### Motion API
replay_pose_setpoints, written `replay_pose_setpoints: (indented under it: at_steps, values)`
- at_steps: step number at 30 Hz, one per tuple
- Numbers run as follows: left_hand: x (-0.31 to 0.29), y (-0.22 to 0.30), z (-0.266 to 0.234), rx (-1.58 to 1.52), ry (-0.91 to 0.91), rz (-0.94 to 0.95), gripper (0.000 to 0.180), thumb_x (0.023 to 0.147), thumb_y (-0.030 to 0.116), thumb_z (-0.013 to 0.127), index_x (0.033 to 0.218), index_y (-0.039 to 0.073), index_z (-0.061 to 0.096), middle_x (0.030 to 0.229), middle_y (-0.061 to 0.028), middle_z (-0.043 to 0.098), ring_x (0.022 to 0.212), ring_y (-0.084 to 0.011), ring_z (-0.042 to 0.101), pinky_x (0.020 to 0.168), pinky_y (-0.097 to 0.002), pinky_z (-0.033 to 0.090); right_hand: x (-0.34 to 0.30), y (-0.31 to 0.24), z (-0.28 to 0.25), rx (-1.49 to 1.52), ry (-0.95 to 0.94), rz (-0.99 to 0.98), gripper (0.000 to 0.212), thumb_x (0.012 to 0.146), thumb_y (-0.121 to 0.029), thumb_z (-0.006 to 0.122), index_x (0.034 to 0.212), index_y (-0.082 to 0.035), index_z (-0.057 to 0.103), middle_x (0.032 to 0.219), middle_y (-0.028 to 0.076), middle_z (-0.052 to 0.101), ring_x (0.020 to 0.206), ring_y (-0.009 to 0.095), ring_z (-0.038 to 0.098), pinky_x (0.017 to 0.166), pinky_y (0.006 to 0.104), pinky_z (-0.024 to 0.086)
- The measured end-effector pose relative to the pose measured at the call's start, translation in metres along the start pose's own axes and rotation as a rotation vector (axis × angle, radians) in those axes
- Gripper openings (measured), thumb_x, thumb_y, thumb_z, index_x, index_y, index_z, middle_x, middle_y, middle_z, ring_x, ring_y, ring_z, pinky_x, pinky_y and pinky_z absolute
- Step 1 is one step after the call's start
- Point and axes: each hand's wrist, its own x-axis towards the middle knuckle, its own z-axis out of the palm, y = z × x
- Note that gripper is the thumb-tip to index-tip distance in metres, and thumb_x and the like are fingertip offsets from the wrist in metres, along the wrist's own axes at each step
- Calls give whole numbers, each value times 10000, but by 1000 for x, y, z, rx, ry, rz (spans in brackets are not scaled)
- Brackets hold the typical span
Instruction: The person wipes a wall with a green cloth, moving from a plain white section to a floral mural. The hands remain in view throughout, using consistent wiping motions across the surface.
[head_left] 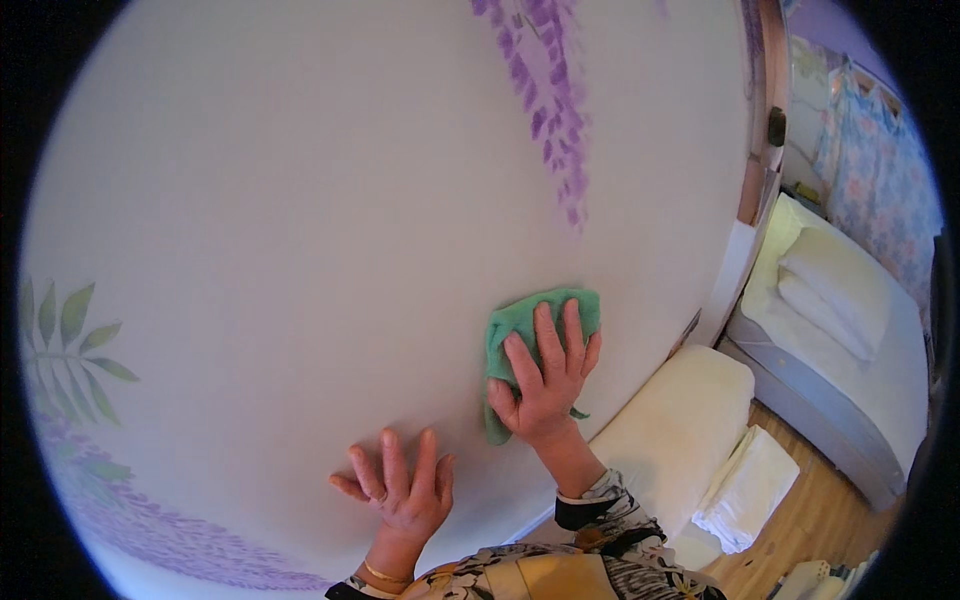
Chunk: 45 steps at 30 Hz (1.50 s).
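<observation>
A green cloth (508, 326) is pressed flat against a pale wall (300, 250) painted with purple blossoms and green leaves. My right hand (548, 385) lies over the cloth with its fingers spread, holding it to the wall. Lower and to the left, my left hand (402, 490) has its fingers apart, with the fingertips at the wall and nothing in them. The cloth's lower corner hangs below my right thumb. Part of the cloth is hidden under my palm.
At the right, a cream padded piece (680, 410) stands along the wall, with folded white cloth (748, 490) beside it. Beyond is a bed (830, 400) bearing folded white bedding (835, 290). A doorway edge (760, 130) bounds the wall, and wooden floor (820, 510) shows below.
</observation>
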Motion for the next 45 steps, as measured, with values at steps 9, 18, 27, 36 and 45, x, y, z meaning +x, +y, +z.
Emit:
replay_pose_setpoints:
  at_steps: [9, 18, 27, 36, 45]
  values:
    - [5, 20, 18, -45, 62, 19, 490, 934, 419, 578, 1319, 118, 535, 1529, -230, 330, 1448, -523, 100, 1119, -678, -56, -50, -24, 16, 159, 20, -145, 329, 904, -465, 524, 1176, -335, 658, 1435, 157, 465, 1357, 489, 367, 965, 710, 260]
    - [5, 24, 21, 99, 24, 18, 464, 925, 370, 598, 1322, 133, 561, 1547, -244, 294, 1453, -524, 82, 1137, -643, -48, -17, 39, 15, 129, 100, 133, 408, 940, -437, 460, 1240, -233, 645, 1464, 205, 427, 1374, 496, 337, 1018, 684, 250]
    - [7, 28, 24, 81, 65, 17, 413, 900, 283, 645, 1287, 144, 606, 1555, -249, 276, 1460, -514, 83, 1147, -616, -46, -85, 69, 24, 112, 163, 310, 447, 874, -208, 464, 1281, -52, 563, 1491, 257, 359, 1403, 507, 272, 1093, 641, 206]
    - [7, 33, 29, -9, 10, 160, 292, 891, 227, 634, 1169, 163, 698, 1514, -154, 408, 1464, -483, 122, 1153, -621, -40, -180, 36, 30, 134, 140, 550, 493, 828, -113, 495, 1306, 4, 515, 1503, 272, 303, 1402, 516, 256, 1110, 607, 216]
    - [19, 65, 32, -15, -126, 119, 354, 940, 386, 603, 1242, 214, 666, 1493, -130, 442, 1463, -495, 82, 1103, -668, -114, -94, 4, 18, 154, 125, 142, 319, 909, -376, 556, 1173, -242, 675, 1454, 145, 441, 1398, 409, 343, 1043, 634, 255]
